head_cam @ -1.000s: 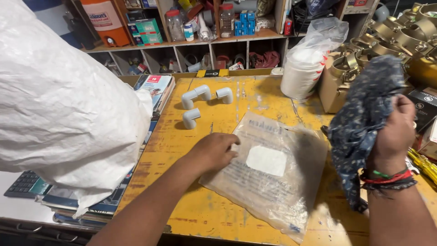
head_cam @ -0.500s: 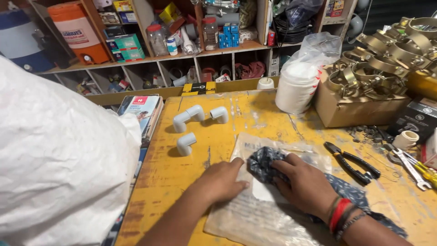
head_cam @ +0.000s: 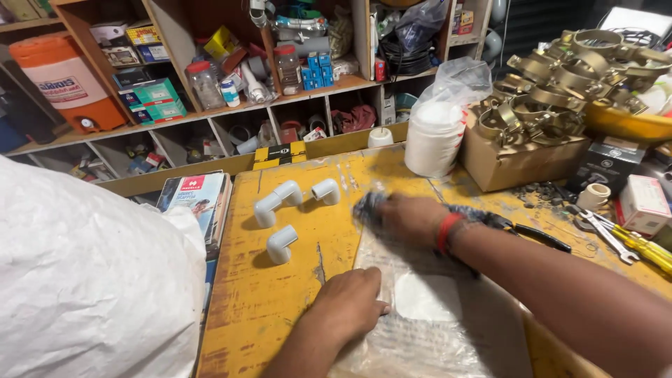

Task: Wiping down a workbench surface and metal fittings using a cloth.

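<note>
Right hand (head_cam: 413, 218) lies flat and pressed down on a dark patterned cloth (head_cam: 371, 208), fingers bunched over it, at the far edge of a clear plastic bag (head_cam: 427, 308) that is spread on the yellow desk (head_cam: 280, 308). A red band sits on that wrist. Left hand (head_cam: 353, 306) is spread palm down, holding the bag's left edge against the desk; it holds nothing between the fingers. The cloth lies beyond the left hand and under the right hand, so the right hand is the nearer one. The bag's long axis runs from the near desk edge toward the shelves, with a pale square patch (head_cam: 427, 297) showing inside it, between the two hands. Left of the bag, three white pipe elbows (head_cam: 280, 241) lie apart on bare desk, with open room around them. Further left of the bag, a stack of catalogues (head_cam: 196, 199) and a big white sack (head_cam: 91, 280) crowd the desk's left side. Right of the bag, black-handled pliers (head_cam: 532, 234) lie just beside the forearm. Beyond the bag stand a white bagged stack (head_cam: 434, 140) and a cardboard box of brass clamps (head_cam: 532, 133), which limits room there.
</note>
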